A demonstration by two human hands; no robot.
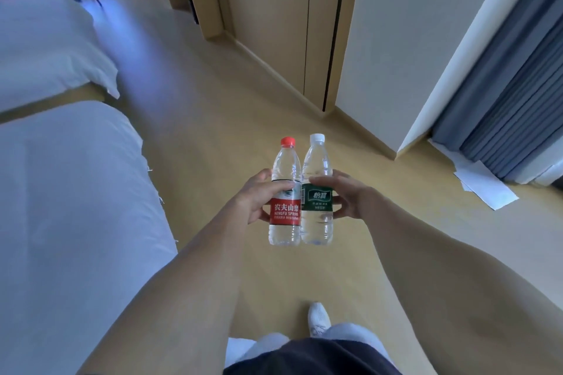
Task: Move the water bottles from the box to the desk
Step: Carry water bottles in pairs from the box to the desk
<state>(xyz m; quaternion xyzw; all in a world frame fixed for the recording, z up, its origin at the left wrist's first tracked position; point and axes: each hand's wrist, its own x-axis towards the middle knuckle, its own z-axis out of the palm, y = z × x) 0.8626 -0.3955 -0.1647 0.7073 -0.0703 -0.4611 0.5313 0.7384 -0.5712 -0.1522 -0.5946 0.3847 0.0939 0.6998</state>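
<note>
A single head-worn wide-angle view looks forward and steeply down from standing height. Both bare forearms enter from 5 and 7 o'clock toward centre frame, close to the lens. The tan wooden floor [213, 119] stretches away toward 12 o'clock, white-sheeted beds [70, 192] lie at 9 o'clock, grey pleated curtains [511, 94] at 3 o'clock. Edges bow.

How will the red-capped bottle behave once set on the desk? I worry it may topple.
The red-capped bottle looks full, so probably heavy and steady at its base. It is tall and narrow, so a knock could tip it. Being round, it would likely roll.
</note>
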